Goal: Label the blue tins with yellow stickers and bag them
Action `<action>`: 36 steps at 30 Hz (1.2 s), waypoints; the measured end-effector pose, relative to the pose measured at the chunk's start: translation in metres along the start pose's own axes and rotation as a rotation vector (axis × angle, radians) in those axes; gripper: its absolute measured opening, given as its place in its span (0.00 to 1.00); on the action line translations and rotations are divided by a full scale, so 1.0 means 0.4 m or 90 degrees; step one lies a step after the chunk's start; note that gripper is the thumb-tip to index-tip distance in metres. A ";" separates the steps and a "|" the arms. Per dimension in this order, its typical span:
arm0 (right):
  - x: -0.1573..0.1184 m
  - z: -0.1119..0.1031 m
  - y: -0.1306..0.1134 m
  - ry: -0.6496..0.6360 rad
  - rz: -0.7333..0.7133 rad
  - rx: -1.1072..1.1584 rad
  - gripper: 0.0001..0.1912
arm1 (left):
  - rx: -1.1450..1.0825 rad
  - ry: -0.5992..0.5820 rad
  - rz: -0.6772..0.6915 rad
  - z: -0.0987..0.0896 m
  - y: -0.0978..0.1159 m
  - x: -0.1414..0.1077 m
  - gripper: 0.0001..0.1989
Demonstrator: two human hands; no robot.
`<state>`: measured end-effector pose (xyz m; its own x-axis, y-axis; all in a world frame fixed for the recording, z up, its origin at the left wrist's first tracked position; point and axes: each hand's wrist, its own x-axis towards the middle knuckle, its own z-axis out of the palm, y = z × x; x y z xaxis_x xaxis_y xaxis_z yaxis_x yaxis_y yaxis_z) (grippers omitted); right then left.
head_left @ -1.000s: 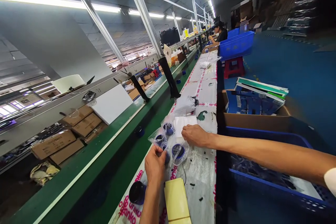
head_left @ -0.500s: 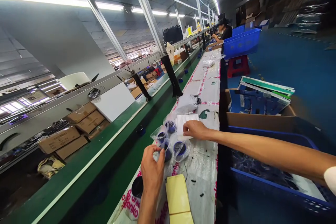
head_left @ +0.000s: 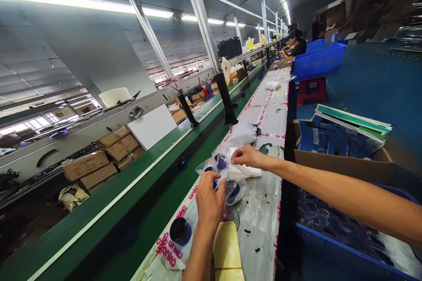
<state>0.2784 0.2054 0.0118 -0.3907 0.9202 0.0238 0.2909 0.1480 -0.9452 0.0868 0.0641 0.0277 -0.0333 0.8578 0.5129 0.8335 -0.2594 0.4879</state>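
Curving half-open, our left hand (head_left: 211, 195) is hovering just left of a bagged piece (head_left: 234, 189) on the counter (head_left: 263, 215); farther off, our right hand (head_left: 248, 157) is curling over white sheets (head_left: 251, 172), grip unclear.

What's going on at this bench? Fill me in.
A person works bare-handed at a covered bench. The left hand is at a cluster of blue round pieces in clear plastic bags; its grip is unclear. The right hand is at some white sheets. Nearer stand an unbagged round piece and a yellow stack.
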 end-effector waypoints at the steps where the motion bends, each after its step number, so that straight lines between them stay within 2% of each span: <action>1: 0.003 0.008 0.000 -0.010 0.006 0.007 0.07 | 0.009 -0.006 0.012 0.011 0.009 0.005 0.08; 4: 0.001 0.029 0.009 -0.042 0.039 0.031 0.07 | 0.051 -0.052 0.058 0.050 0.027 0.020 0.22; 6: -0.007 0.034 0.018 -0.054 0.061 0.060 0.07 | 0.086 -0.101 0.086 0.078 0.032 0.033 0.26; 9: -0.013 0.026 0.027 -0.041 0.085 0.107 0.08 | 0.148 -0.154 0.105 0.112 0.040 0.057 0.21; 15: 0.004 -0.014 0.046 0.050 0.114 0.188 0.07 | 0.306 -0.194 0.149 0.141 0.058 0.087 0.18; 20: 0.006 -0.055 0.090 0.173 0.089 0.253 0.08 | 0.404 -0.252 0.153 0.165 0.064 0.095 0.17; 23: 0.006 -0.068 0.111 0.226 0.066 0.297 0.08 | 0.431 -0.252 0.135 0.175 0.080 0.104 0.13; 26: 0.005 -0.069 0.117 0.241 0.058 0.335 0.08 | 0.415 -0.254 0.144 0.182 0.094 0.116 0.19; 30: 0.002 -0.099 0.084 0.258 0.031 0.391 0.09 | 0.339 -0.331 0.177 0.200 0.088 0.125 0.19; 34: -0.013 -0.200 -0.003 0.305 -0.072 0.462 0.13 | 0.285 -0.339 0.135 0.223 0.072 0.130 0.18; 36: -0.032 -0.238 -0.050 0.301 -0.124 0.487 0.15 | 0.249 -0.333 0.124 0.228 0.070 0.132 0.17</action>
<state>0.3607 0.2251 0.0615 0.0742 0.9814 0.1772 -0.4652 0.1912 -0.8643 0.1585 0.1426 0.0041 0.3271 0.9387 0.1090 0.9385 -0.3362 0.0791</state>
